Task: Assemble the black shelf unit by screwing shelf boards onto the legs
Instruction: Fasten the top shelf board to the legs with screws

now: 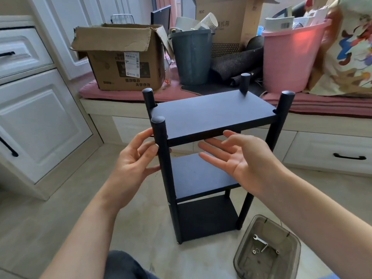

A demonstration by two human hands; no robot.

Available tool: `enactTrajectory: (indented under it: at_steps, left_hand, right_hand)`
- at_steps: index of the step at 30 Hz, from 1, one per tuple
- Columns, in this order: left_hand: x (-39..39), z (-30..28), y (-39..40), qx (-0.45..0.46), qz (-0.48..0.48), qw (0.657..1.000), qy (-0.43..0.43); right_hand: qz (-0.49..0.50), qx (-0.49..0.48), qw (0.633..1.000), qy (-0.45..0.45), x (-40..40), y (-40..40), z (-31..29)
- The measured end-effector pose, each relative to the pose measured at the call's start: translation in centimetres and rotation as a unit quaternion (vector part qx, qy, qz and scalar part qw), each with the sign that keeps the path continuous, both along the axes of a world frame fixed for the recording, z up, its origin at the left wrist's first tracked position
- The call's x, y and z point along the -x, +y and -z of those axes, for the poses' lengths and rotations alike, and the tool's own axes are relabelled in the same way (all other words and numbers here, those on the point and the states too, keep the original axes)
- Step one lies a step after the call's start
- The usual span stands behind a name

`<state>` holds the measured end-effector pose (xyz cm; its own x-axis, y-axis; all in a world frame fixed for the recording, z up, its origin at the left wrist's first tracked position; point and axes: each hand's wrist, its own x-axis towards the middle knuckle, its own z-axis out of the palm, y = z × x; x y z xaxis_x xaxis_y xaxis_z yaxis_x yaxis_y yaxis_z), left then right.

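Note:
The black shelf unit stands upright on the floor with three boards between its round legs. Its top board [213, 111] sits just below the leg tops, above a middle board [201, 174] and a bottom board [205, 214]. My left hand [134, 158] is open beside the near left leg [161, 150], fingertips at or almost on the leg. My right hand [239, 158] is open, palm up, fingers stretched under the front edge of the top board; contact cannot be told.
A clear plastic tub [241, 256] on the floor at lower right holds a small wrench [259, 240] and loose hardware. Behind the shelf a bench carries a cardboard box [120, 63], a grey bucket [191, 57] and a pink bucket [289, 57]. White cabinets [34, 117] stand left.

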<state>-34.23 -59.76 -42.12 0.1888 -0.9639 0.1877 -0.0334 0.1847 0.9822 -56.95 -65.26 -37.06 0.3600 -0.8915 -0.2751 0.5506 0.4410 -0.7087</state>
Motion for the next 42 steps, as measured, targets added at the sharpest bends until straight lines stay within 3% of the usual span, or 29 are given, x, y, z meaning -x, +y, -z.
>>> enactTrajectory:
  at_steps: [9, 15, 20, 24, 27, 31, 34, 37, 38, 42]
  left_hand:
    - [0.9, 0.0, 0.2, 0.014, -0.01, 1.0, -0.003]
    - [2.7, -0.2, 0.4, 0.016, -0.003, 1.0, -0.021]
    - [5.2, -0.5, 0.2, 0.031, -0.005, 0.999, -0.016]
    - [8.4, -0.5, -0.1, 0.054, -0.01, 0.998, -0.014]
    - [10.2, -0.5, -0.3, 0.074, -0.006, 0.997, -0.02]
    - [11.6, -0.8, -0.6, 0.09, -0.006, 0.996, -0.028]
    - [12.3, -1.0, -0.7, 0.101, -0.013, 0.994, -0.029]
    - [12.7, -1.1, -0.9, 0.101, -0.012, 0.994, -0.033]
    - [12.7, -1.2, -0.9, 0.099, -0.013, 0.994, -0.034]
    - [13.2, -1.4, -1.1, 0.096, -0.014, 0.995, -0.031]
  right_hand:
    - [-0.092, -0.016, 0.993, 0.071, 2.2, -0.7, 1.8]
    - [-0.154, -0.029, 0.967, 0.2, 4.1, -3.1, 5.3]
    - [-0.285, -0.06, 0.881, 0.373, 8.7, -5.7, 11.4]
    - [-0.354, -0.076, 0.833, 0.418, 12.0, -6.8, 19.4]
    - [-0.335, -0.078, 0.788, 0.511, 13.4, -6.8, 25.2]
    - [-0.298, -0.087, 0.779, 0.545, 14.1, -6.4, 31.1]
    - [-0.321, -0.022, 0.698, 0.64, 14.3, -6.5, 35.5]
    - [-0.381, 0.139, 0.556, 0.725, 15.2, -6.5, 40.0]
    - [-0.379, 0.186, 0.526, 0.739, 15.4, -6.4, 41.0]
    - [-0.371, 0.213, 0.524, 0.737, 15.7, -5.8, 42.9]
